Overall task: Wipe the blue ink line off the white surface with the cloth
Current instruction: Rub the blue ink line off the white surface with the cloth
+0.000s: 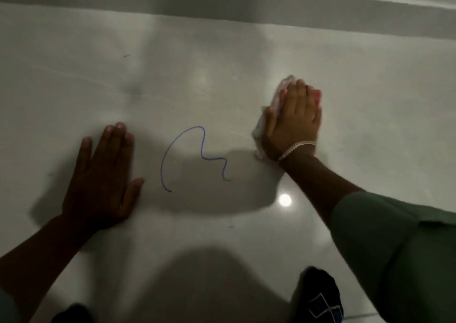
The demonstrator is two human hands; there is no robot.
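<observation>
Glossy white surface fills nearly the whole view, smooth and reflective, with one small round glare spot near the right forearm and soft grey shadows pooled across its middle and near edge. Along the far edge runs a pale raised ledge, stepped like a low wall base. A few faint dark specks mark the sheen.

One blue ink line lies on the surface about midway between the two hands: a thin, continuous stroke that arches up from a hooked lower end, drops, then wriggles off to the right in a small wave. It looks whole, untouched by the cloth.

One cloth, pale pinkish-white, soft and crumpled, sits beyond the right end of the line and well clear of it. The right hand lies flat on top of it, fingers straight and together, palm pressing down; cloth edges show past the fingertips and along the thumb side. A thin silvery bracelet circles that wrist, and a green sleeve covers the upper forearm.

The left hand rests spread and empty on the surface to the left of the line, palm down, thumb pointing toward the stroke's lower end without touching it.

At the near edge two dark feet show, the right one patterned with white diamond outlines.
</observation>
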